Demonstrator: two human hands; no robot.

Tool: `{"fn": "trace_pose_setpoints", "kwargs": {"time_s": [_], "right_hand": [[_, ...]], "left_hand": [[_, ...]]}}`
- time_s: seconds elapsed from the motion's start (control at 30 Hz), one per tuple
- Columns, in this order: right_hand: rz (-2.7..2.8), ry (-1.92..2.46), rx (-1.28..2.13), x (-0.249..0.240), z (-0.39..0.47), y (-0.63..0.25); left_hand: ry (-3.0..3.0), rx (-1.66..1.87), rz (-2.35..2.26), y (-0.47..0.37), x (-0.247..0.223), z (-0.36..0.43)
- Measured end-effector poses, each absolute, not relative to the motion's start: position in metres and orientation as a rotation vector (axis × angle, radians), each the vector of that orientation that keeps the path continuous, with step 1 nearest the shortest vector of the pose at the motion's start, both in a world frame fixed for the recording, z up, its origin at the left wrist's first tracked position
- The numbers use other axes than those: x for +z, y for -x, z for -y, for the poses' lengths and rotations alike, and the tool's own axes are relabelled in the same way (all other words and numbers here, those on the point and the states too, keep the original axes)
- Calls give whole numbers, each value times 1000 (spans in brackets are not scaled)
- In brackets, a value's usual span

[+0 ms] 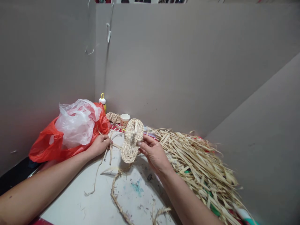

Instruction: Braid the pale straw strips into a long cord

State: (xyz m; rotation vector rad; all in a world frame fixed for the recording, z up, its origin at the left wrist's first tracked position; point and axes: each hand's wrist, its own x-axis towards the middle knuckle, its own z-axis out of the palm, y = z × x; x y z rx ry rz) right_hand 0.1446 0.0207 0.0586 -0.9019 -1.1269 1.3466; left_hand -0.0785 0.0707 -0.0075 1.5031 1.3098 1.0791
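currently | woven sandal [131, 148] held | red bag [45, 145]: white plastic [78, 123] | cup [125, 117]: contents unclear

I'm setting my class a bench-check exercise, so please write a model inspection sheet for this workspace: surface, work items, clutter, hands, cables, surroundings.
Surface: white table, stained teal and dark, with scattered scraps.
Work items: woven sandal raised over the table; braid below it; straw heaped on the right; second woven piece at the back.
Clutter: red bag with white bag on it, left; cup and bottle at the back.
Hands: right hand grips the sandal's edge; left hand is at loose strands, grip unclear.
Cables: nothing seen for certain; thin white pieces hang by the wall, nature unclear.
Surroundings: grey walls.
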Motion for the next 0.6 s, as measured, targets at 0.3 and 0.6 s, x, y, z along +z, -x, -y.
{"fn": "trace_pose_setpoints", "kwargs": {"time_s": [0.3,0.6], "right_hand": [[1141,900,1334,55,-22,-146],[1202,884,1306,59,-21,-146]], "left_hand": [[-1483,1082,-1321,77,-3,-69],[-1494,1100,-1280,79,-9,-71]]}}
